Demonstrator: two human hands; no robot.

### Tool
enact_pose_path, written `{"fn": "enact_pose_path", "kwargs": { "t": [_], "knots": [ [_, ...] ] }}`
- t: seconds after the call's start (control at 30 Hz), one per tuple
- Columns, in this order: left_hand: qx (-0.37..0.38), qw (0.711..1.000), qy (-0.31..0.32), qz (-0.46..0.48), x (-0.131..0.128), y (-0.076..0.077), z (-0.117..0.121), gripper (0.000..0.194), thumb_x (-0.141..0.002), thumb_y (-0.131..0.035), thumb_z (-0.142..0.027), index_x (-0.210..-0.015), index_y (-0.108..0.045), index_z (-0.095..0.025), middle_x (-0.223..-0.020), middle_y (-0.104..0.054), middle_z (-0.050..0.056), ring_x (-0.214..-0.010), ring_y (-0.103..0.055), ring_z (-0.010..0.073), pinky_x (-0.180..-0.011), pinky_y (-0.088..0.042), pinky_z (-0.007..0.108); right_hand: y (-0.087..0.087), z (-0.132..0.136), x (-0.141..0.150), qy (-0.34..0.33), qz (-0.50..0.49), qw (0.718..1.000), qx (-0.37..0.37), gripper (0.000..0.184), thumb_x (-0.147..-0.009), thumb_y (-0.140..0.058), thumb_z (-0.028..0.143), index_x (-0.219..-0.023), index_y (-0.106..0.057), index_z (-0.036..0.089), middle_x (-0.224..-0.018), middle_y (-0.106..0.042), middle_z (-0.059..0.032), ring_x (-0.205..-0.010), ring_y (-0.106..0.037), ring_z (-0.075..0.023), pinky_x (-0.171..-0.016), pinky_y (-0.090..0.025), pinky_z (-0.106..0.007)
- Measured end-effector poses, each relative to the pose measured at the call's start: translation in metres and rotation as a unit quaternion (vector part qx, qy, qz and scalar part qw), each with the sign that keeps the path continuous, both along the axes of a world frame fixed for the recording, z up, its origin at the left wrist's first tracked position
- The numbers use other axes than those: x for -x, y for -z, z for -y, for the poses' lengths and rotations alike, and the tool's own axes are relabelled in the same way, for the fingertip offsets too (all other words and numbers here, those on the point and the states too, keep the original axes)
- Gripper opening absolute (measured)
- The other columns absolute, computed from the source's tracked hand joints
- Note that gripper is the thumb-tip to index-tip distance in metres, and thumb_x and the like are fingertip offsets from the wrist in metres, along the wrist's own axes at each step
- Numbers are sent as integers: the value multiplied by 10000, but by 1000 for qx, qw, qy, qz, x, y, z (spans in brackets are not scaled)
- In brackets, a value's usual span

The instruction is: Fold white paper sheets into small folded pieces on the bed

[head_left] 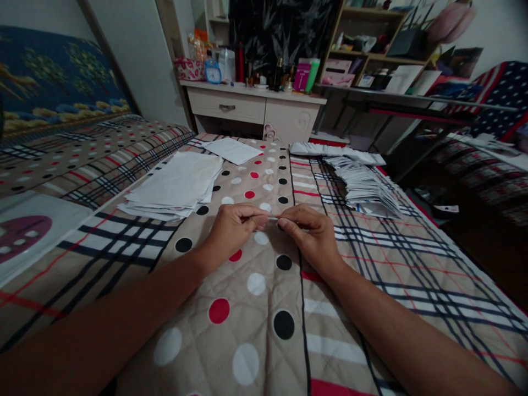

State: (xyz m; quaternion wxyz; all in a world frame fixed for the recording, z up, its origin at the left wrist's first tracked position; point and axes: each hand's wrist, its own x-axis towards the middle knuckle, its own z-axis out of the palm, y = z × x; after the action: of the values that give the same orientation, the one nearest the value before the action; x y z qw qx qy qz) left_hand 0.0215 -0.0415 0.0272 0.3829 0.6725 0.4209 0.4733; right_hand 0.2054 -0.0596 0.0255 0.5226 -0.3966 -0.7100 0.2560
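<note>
My left hand point(240, 224) and my right hand point(310, 231) meet over the middle of the patterned bedspread point(268, 286). Both are closed in a pinch on a thin, narrow strip of white paper point(273, 219). Only a short stretch of the strip shows between the fingertips; the fingers hide the rest. Left of my hands lies a stack of white paper sheets point(175, 179), and beyond it a single folded sheet point(233, 150). To the right, a long fanned row of folded white papers point(365, 187) rests on the bedspread.
Another row of folded papers point(336, 152) lies at the far right. A white bag with a purple print point(25, 236) is at the left edge. Past the bed stand a white drawer cabinet point(231, 107) with bottles and a blue clock point(213, 71), and a shelf unit point(371, 33).
</note>
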Motion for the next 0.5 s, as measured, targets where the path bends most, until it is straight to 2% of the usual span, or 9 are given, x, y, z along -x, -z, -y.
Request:
{"fn": "enact_pose_path", "kwargs": {
  "t": [0.13, 0.27, 0.4, 0.5],
  "knots": [
    [71, 997, -5, 19, 0, 0, 0, 182, -806, -608, -102, -854, -773, -161, -724, -761, 34, -667, -720, 143, -650, -597, 241, 3, -2, -2, 11, -10, 1000, 13, 136, -838, -685, 243, -719, -731, 197, -750, -703, -37, -751, -636, -173, -710, -492, -299],
    [57, 998, -17, 16, 0, -2, -2, 198, -818, -562, -100, -844, -753, -146, -681, -737, 26, -607, -699, 128, -592, -575, 218, 6, -3, -2, 23, -2, 997, 76, 146, -842, -675, 271, -762, -755, 178, -692, -686, -28, -662, -611, -149, -602, -452, -258],
    [47, 996, -54, 49, 2, -3, -4, 159, -823, -617, -187, -948, -698, -133, -626, -685, 3, -539, -657, 112, -505, -507, 182, 6, -1, 0, 25, -16, 985, 169, 189, -834, -673, 310, -763, -752, 153, -555, -626, 3, -474, -526, -107, -466, -382, -227],
    [59, 995, -39, 72, 1, -2, -5, 306, -768, -719, -278, -1030, -661, -130, -680, -694, 6, -574, -656, 116, -518, -494, 186, 4, 1, 2, 31, -51, 981, 185, 201, -821, -686, 331, -765, -738, 145, -580, -649, -4, -471, -565, -117, -474, -425, -227]
  ]
}}
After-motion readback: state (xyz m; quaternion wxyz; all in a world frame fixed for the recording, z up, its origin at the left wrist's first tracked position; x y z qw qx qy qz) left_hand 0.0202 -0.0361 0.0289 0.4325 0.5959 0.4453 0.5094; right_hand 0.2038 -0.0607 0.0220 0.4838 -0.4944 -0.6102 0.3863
